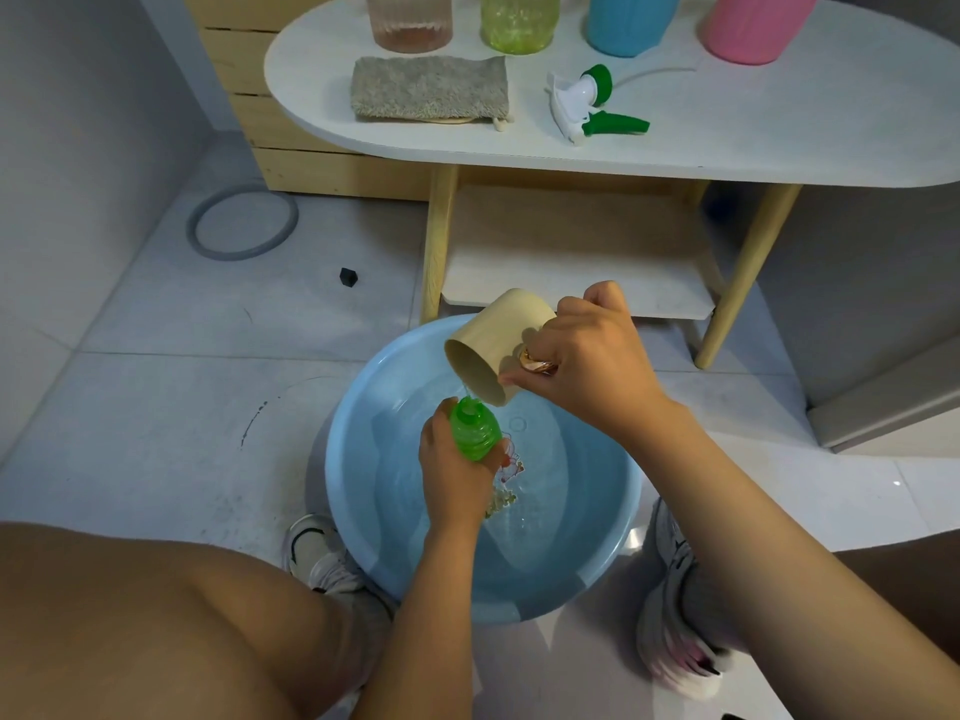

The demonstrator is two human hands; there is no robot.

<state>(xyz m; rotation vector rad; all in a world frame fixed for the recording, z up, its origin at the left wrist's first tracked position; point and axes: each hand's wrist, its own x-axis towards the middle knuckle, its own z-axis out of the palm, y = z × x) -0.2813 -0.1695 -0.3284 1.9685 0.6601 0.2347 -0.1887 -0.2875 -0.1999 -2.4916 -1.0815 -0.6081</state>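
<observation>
My left hand (451,470) grips a small green plastic bottle (474,427) upright over the light blue basin (613,527) of water on the floor. My right hand (582,366) holds a beige cup (496,343) by its handle, tilted so its mouth points down at the bottle's open neck. A thin stream of water runs from the cup's rim into the bottle. The bottle's lower part is hidden by my fingers.
A white oval table (727,142) stands behind the basin, with a grey cloth (428,88), a green-and-white spray head (587,103) and several coloured bottles on it. A lower shelf (571,262) sits under it. My knees and shoes flank the basin. A grey ring (241,220) lies on the floor.
</observation>
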